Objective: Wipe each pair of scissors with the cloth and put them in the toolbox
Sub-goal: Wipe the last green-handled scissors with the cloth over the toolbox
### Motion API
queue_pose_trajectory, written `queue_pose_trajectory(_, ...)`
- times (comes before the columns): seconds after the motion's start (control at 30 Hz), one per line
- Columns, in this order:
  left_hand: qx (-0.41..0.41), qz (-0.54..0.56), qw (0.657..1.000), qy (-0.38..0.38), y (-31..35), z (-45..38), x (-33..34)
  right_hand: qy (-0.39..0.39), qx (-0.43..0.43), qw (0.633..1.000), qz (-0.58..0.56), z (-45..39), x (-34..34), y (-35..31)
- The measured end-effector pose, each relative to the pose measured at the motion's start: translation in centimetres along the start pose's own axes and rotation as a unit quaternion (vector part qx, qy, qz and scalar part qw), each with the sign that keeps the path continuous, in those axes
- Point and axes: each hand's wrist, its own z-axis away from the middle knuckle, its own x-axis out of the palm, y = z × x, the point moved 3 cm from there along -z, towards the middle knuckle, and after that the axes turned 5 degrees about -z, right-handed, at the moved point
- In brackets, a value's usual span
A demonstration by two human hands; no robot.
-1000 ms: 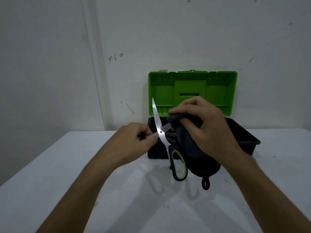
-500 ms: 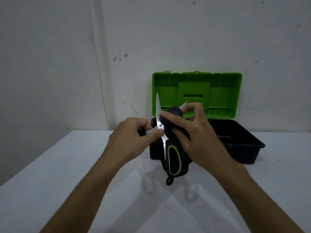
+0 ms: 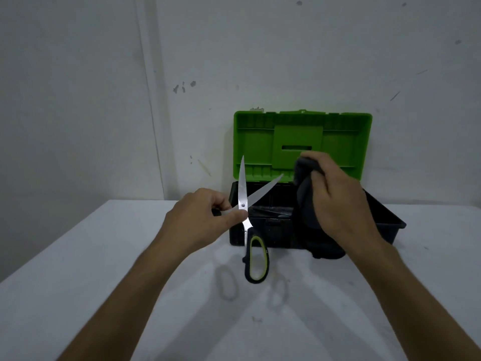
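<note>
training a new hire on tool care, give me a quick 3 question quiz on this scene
1. True or false: the toolbox lid is shut.
2. Which hand holds the cloth? A) left B) right
3. Fill in: the scissors blades are spread ____.

Key
1. False: the green lid stands open.
2. B: the right hand grips the dark cloth, clear of the blades; the left hand holds the scissors.
3. Open, in a V above the pivot.
</note>
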Motion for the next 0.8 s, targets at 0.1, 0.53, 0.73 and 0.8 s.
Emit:
queue_pose_trajectory(0.1, -0.017, -0.030, 0.999, -0.011, -0.3, 0.0, 0.3, -0.014, 0.009, 0.999, -0.043, 0.2, -0.6, -1.4)
queue_pose_trajectory(0.53, -0.024, -0.087, 0.991, 0.093, 1.2, 0.9, -1.9, -0.096, -0.127, 0.987, 0.023, 2.8, 5.4, -1.4)
queue_pose_trajectory(0.73, 0.010, -0.035, 0.997, 0.060, 1.8, 0.8, -1.3, 0.000, -0.097, 0.991, 0.089, 1.1, 3.6, -0.1)
queue_pose_trajectory(0.8, 0.008, -0.032, 0.999, 0.029, 1.8, 0.8, -0.9, 0.010, -0.051, 0.995, 0.090, 0.4, 2.0, 1.2)
